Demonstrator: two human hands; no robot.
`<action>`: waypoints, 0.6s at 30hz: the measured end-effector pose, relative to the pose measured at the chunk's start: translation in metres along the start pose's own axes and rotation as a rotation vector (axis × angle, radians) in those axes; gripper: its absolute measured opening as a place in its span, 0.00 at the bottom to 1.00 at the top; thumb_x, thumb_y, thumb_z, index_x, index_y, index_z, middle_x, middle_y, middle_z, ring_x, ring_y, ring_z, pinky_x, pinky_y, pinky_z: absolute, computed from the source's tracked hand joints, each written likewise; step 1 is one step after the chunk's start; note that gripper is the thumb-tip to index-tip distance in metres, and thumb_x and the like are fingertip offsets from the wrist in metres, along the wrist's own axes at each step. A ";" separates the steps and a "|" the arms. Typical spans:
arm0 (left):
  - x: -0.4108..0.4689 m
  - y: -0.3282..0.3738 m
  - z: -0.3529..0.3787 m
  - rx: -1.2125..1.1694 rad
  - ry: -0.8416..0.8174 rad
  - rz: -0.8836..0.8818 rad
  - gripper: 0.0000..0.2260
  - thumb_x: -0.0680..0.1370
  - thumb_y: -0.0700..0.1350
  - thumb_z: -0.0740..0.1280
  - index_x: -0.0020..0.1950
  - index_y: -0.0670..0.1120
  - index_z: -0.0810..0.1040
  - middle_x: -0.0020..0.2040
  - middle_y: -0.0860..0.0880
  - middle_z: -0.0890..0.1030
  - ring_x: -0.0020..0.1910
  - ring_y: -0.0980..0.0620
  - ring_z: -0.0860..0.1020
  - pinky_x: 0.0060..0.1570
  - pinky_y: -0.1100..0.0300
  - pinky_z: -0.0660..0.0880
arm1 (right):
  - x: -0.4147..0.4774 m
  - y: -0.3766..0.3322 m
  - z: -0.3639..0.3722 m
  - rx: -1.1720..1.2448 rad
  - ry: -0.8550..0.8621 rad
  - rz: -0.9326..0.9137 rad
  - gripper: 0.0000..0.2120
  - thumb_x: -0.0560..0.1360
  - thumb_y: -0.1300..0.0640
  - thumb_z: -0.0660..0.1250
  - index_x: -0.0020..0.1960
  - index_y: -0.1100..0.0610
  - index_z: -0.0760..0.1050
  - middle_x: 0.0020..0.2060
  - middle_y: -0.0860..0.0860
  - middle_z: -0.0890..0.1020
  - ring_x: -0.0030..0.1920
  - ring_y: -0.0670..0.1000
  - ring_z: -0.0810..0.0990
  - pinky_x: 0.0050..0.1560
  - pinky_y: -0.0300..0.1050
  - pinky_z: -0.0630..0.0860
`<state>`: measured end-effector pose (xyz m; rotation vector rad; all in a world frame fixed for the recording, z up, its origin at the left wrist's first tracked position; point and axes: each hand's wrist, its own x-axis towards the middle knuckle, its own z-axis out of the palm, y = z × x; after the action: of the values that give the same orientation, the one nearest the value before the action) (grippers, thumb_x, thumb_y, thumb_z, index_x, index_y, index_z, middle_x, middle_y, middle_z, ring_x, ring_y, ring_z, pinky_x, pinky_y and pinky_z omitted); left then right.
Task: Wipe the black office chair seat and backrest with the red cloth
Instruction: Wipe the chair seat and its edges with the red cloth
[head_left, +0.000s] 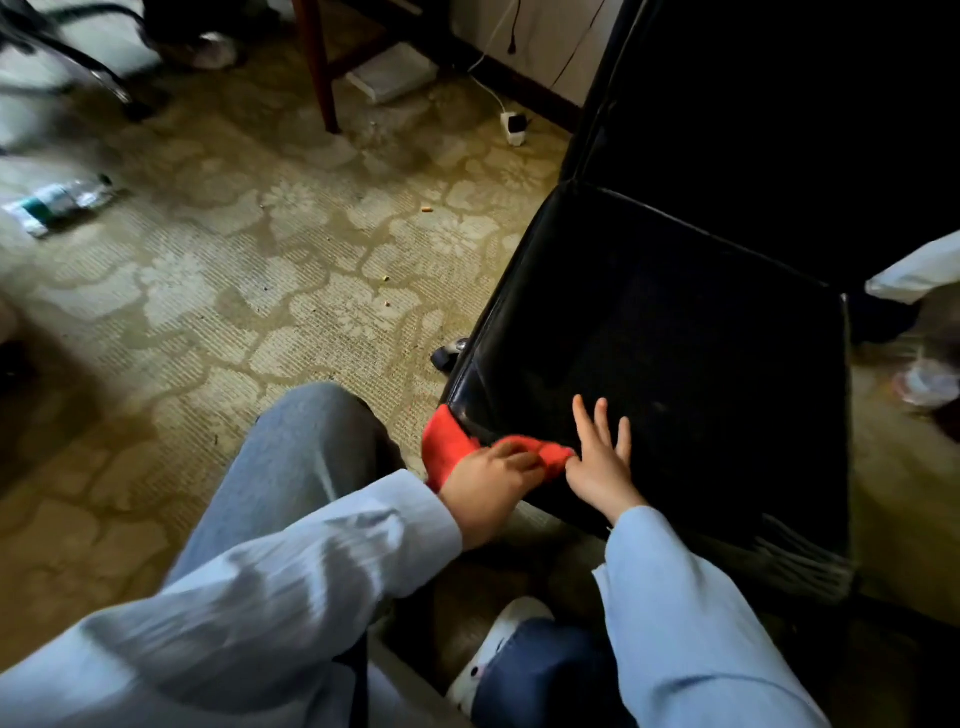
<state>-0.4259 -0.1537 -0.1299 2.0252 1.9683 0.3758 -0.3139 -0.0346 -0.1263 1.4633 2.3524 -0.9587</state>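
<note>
The cloth (445, 448) is draping over the seat's (675, 322) near-left corner; the left hand (491, 488) is gripping it there, fingers curled; the right hand (602, 462) is lying flat on the seat, fingers spread, just beside the cloth; the backrest (779, 104) is rising behind the seat.

The backrest (779, 104) runs off the top and right edges, its detail lost in darkness. The left grip (491, 480) covers the middle of the red cloth (447, 447). The bottle (62, 200) on the floor (260, 312) is blurred, its label unreadable.
</note>
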 end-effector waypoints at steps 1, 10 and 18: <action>-0.001 0.005 -0.001 -0.044 -0.032 -0.032 0.20 0.75 0.39 0.57 0.66 0.49 0.73 0.62 0.48 0.77 0.64 0.46 0.72 0.56 0.54 0.75 | -0.002 0.003 -0.003 0.007 -0.009 -0.014 0.32 0.79 0.63 0.54 0.76 0.45 0.44 0.76 0.48 0.41 0.75 0.57 0.34 0.73 0.49 0.38; 0.053 -0.028 -0.046 -0.075 0.392 -0.429 0.24 0.72 0.41 0.54 0.68 0.41 0.70 0.60 0.39 0.76 0.57 0.38 0.74 0.55 0.49 0.73 | -0.010 0.018 -0.013 0.080 -0.029 -0.129 0.34 0.76 0.72 0.51 0.76 0.48 0.49 0.77 0.48 0.45 0.75 0.52 0.36 0.73 0.45 0.40; 0.076 -0.003 -0.005 -0.014 0.161 -0.332 0.22 0.71 0.43 0.52 0.59 0.40 0.78 0.55 0.40 0.80 0.56 0.41 0.78 0.57 0.52 0.73 | -0.010 0.019 -0.020 0.221 -0.090 -0.103 0.35 0.74 0.75 0.50 0.76 0.48 0.52 0.77 0.46 0.45 0.75 0.49 0.34 0.73 0.46 0.40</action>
<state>-0.4281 -0.0779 -0.1275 1.6619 2.3399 0.4850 -0.2899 -0.0243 -0.1140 1.3504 2.3372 -1.3198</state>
